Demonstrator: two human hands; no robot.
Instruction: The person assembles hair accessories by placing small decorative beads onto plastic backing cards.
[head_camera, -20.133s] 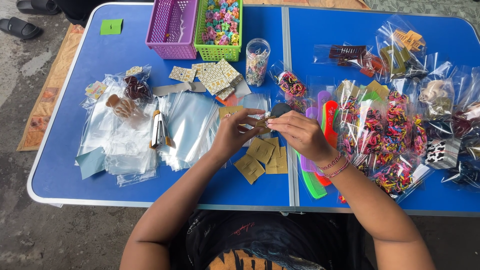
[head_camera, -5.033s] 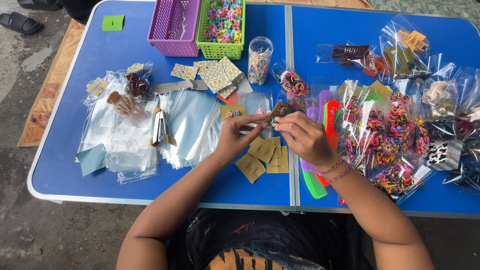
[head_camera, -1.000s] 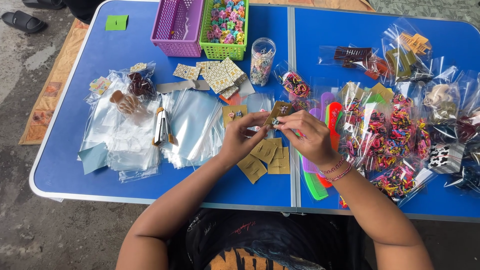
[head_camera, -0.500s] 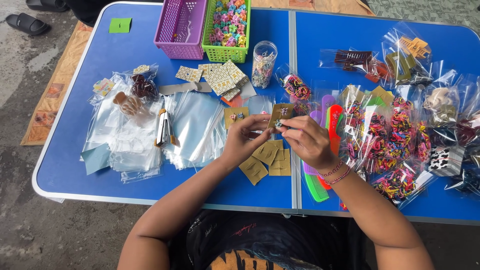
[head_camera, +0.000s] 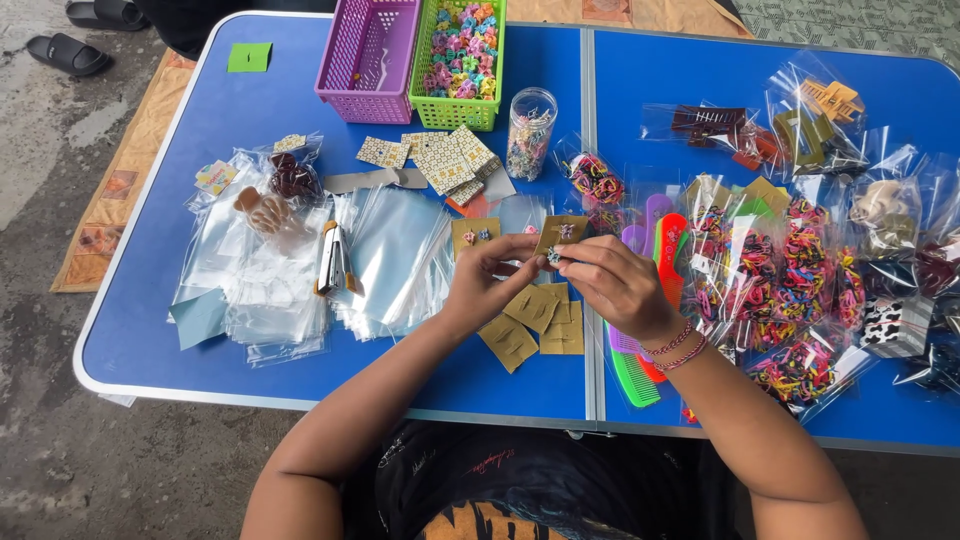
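My left hand (head_camera: 487, 282) and my right hand (head_camera: 612, 285) meet over the middle of the blue table (head_camera: 150, 330). Together they pinch a small tan card (head_camera: 561, 232) with tiny hair clips on it, my right fingers at a clip on its lower edge. Another tan card with two small clips (head_camera: 473, 236) lies just left of it. Several bare tan cards (head_camera: 535, 320) lie below my hands.
Clear plastic bags (head_camera: 385, 260) are stacked at left, a stapler (head_camera: 331, 262) on them. A purple basket (head_camera: 367, 48), a green basket of clips (head_camera: 459, 55) and a clear jar (head_camera: 530, 131) stand at the back. Combs (head_camera: 632, 372) and bags of hair ties (head_camera: 800, 262) fill the right.
My hands have stayed together on the tan card, with only small finger shifts. The camera view has drifted slightly.
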